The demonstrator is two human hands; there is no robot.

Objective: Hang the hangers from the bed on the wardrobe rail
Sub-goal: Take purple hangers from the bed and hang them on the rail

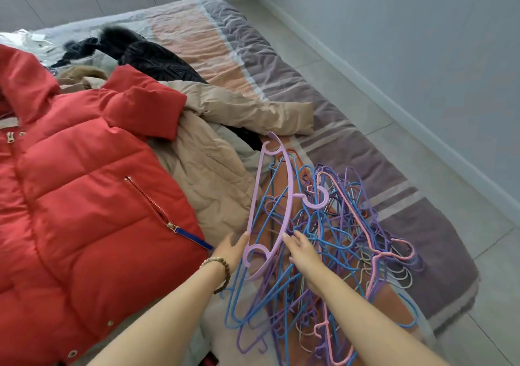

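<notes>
Head view: striped quilted bedspread in grey, peach and mauve (pixel 225 47) covers the bed. Red puffer jacket w/ brass zips (pixel 84 196) lies at left, over a beige padded coat (pixel 213 151); dark garments behind. Tangled heap of thin blue, purple and pink wire hangers (pixel 332 247) sits on the bed's near right corner. Wide lilac plastic hanger (pixel 274 196) rests atop the heap, tilted. Left hand (pixel 232 249), beaded bracelet on wrist, grips its lower end, prob. thumb on top. Right hand (pixel 305 256) is spread loose, fingertips touching the lilac bar and the wires.
</notes>
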